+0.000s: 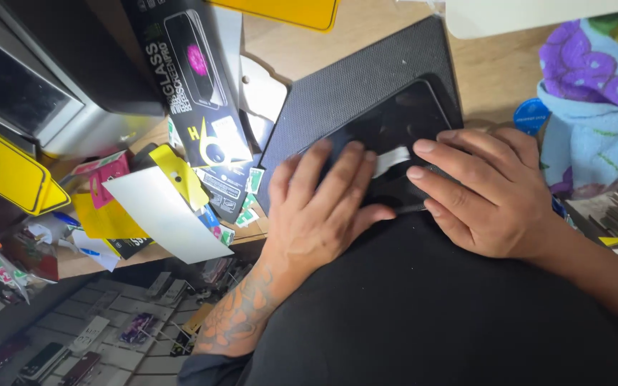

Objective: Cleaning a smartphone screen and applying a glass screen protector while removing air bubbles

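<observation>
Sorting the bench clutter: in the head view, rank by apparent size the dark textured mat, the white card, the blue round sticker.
1. Dark textured mat
2. White card, nearer the camera, so somewhat unsure
3. Blue round sticker, partly hidden

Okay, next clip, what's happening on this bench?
A person presses both hands on a dark phone lying on a grey textured mat. The left hand lies flat across the phone's lower part, while the right hand has its fingertips at a small white strip on the screen. To the left of the mat lie a black screen-protector box, a white card and yellow packaging. A floral cloth sits at the right.
</observation>
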